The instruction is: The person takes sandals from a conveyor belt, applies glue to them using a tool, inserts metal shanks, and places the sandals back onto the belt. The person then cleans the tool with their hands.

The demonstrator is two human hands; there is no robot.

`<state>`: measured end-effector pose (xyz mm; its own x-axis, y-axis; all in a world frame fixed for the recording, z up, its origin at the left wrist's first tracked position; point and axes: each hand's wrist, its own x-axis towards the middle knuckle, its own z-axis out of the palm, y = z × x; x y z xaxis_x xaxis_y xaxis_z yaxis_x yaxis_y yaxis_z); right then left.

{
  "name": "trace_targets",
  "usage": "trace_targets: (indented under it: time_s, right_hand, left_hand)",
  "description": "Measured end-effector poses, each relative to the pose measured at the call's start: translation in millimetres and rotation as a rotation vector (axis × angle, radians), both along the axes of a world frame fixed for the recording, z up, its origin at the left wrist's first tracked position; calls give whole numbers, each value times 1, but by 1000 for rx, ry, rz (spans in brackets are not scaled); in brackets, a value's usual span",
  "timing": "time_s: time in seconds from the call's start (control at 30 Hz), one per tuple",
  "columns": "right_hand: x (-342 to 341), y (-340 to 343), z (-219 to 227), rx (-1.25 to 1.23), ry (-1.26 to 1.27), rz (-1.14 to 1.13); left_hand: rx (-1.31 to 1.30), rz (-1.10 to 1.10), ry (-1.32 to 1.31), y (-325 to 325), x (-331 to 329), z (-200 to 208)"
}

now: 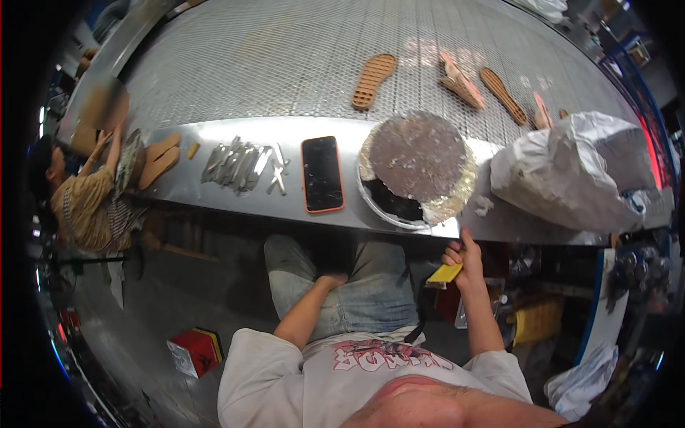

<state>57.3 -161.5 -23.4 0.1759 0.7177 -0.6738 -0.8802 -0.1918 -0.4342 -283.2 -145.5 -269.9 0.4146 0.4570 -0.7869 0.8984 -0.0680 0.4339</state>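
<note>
The right hand (pixel 462 262) held a yellow brush (pixel 445 274) in a closed grip, just below the edge of the steel bench (pixel 214 192). Directly above that grip sat a round glue pan (pixel 417 168) (crusted at the rim), with a phone (pixel 322 173) to its left and a white bag (pixel 571 175) to its right. The left hand (pixel 330 279) rested on the thigh; whether its grip was open or closed could not be told. Tan shoe soles (pixel 373 80) lay farther off on the mesh belt (pixel 285 64).
</note>
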Motion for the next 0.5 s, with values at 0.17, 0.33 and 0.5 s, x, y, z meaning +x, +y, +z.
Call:
trace_targets:
  time_s: [0.17,0.33,0.5]
  right_hand:
    - [0,-1,1,-7,-15,50]
    - [2,2,6,-54,-54,161]
    - [6,-16,14,-86,-560,589]
  left_hand:
    - [-44,-96,-64,-1,33,37]
    - [203,-31,-149,-6,42,-6]
    - [377,185,-332,12,16,61]
